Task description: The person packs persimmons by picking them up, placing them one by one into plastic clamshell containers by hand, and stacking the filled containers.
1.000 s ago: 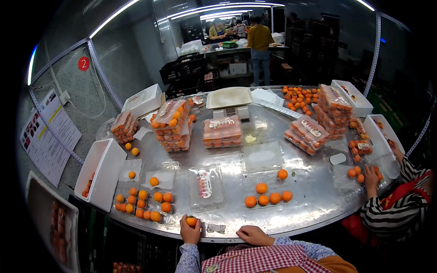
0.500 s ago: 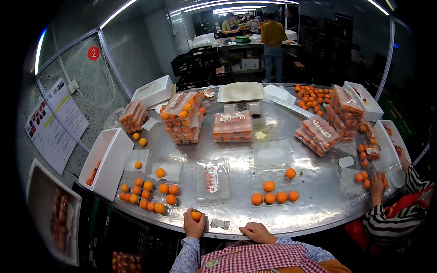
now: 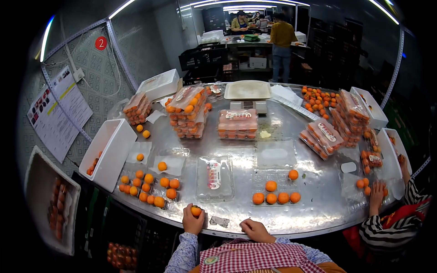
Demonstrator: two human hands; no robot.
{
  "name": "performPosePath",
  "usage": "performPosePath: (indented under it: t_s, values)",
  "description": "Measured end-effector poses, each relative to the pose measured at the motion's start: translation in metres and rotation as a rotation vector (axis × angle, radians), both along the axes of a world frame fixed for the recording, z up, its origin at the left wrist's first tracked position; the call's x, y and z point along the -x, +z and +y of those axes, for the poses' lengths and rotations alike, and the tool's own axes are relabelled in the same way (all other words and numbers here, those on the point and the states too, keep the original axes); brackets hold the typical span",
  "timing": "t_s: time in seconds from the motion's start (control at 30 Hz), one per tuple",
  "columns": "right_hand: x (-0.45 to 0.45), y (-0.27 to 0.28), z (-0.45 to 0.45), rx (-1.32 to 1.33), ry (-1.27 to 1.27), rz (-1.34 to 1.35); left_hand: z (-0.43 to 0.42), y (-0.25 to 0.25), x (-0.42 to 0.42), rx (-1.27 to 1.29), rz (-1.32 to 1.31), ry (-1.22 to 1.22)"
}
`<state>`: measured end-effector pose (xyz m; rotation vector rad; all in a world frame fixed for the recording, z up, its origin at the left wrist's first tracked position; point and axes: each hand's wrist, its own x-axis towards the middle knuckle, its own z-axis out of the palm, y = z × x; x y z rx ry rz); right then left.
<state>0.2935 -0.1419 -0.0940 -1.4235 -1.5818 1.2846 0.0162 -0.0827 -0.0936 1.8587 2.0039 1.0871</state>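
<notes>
Evidently the left hand (image 3: 194,221) has hold of one orange (image 3: 195,210), gripped between thumb and fingers just above the near edge of the surface (image 3: 236,214), its top showing. The right hand (image 3: 257,230) rests at the same edge, well apart from it, fingers curled inward; no fruit shows in it, though whether it is fully closed I cannot tell. Such fruit would be best held with light, even pressure spread along the fingers, since a hard pinch could bruise the skin. Leaving its top uncovered makes it easier to look over, and a slow roll against the thumb would bring round the side that is hidden now. It is worth minding the hard rim close below, where a knock could mark it. Beyond the hands, a labelled plastic lid (image 3: 214,176) lies between clear trays: the right-hand tray (image 3: 283,187) carries a near row of four oranges with two more behind, while fuller ones sit to the left. Another person's hand (image 3: 376,195) is at work among fruit on the far right, well away from both.
</notes>
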Motion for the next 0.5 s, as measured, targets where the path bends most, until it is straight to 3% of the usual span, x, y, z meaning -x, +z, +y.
performPosePath:
  t_s: [0.5]
  values:
    - [0.008,0.015,-0.001,-0.104,0.048,-0.183,-0.001,-0.001,0.002,-0.009,-0.037,0.018]
